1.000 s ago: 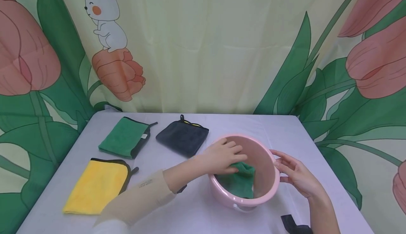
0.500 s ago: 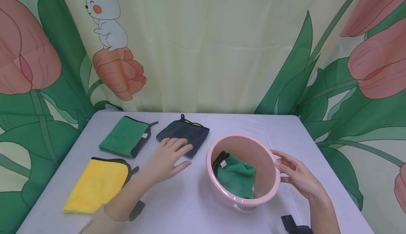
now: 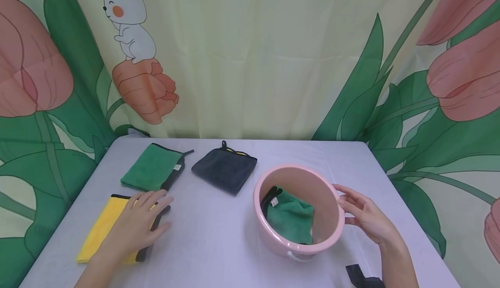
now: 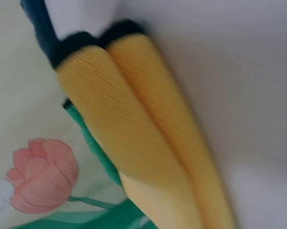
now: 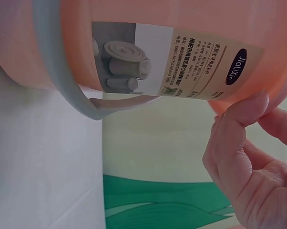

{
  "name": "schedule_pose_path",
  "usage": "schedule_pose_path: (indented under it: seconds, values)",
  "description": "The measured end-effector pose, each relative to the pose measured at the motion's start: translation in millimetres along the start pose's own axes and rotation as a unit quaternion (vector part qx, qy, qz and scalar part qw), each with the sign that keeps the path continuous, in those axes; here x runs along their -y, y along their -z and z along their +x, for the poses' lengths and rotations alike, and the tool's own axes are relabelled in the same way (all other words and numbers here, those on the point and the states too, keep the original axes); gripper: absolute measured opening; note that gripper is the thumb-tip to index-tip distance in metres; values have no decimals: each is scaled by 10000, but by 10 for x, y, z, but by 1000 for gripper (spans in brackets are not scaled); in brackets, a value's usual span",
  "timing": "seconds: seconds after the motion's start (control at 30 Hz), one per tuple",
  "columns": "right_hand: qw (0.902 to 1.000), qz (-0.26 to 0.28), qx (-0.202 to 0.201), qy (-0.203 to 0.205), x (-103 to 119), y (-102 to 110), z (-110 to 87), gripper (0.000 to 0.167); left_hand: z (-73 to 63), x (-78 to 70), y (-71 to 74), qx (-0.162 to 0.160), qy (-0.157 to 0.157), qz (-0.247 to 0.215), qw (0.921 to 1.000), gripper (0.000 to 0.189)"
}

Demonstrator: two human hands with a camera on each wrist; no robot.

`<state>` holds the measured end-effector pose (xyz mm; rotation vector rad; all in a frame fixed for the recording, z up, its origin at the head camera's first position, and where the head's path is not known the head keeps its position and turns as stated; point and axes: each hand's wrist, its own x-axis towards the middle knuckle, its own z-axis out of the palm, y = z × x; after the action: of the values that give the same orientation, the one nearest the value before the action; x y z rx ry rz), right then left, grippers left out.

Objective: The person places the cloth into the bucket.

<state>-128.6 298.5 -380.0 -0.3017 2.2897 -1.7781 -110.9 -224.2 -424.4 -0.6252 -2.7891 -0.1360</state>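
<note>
Folded yellow cloth (image 3: 98, 228), black-edged, near left edge of white table (image 3: 218, 244); left hand (image 3: 134, 223) over it, fingers spread. Round pink plastic bucket (image 3: 304, 181), toward right edge, green cloth (image 3: 293, 218) inside; right hand (image 3: 367, 214) pinching rim (image 3: 312, 249).

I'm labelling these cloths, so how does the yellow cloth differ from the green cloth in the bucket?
The yellow cloth lies on the table, while the green cloth lies inside the pink bucket.
The left hand partly hides the yellow cloth in the head view; no hand covers the green cloth.
The green cloth shows a white tag; none is visible on the yellow cloth.
Both have dark edging.
</note>
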Motion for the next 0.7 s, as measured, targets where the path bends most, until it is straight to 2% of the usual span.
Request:
schedule_pose_path:
  seconds: [0.13, 0.33, 0.43, 0.63, 0.7]
  values:
    - [10000, 30, 17, 44, 2, -4, -2, 41, -228, 130, -10, 241, 300, 81, 9992, 61]
    - [9998, 123, 80, 92, -3, -7, -2, 40, -585, 369, -81, 20, 295, 180, 9994, 69]
    - [9998, 133, 75, 84, -2, -7, -3, 40, -741, 479, -119, 128, 386, 203, 9990, 75]
    - [9999, 119, 34, 61, 9, -8, -4, 40, -949, 628, -169, 268, 637, 240, 9973, 87]
    - [9999, 114, 44, 48, 11, -6, -3, 40, -985, 646, -177, 446, 792, 237, 9956, 87]
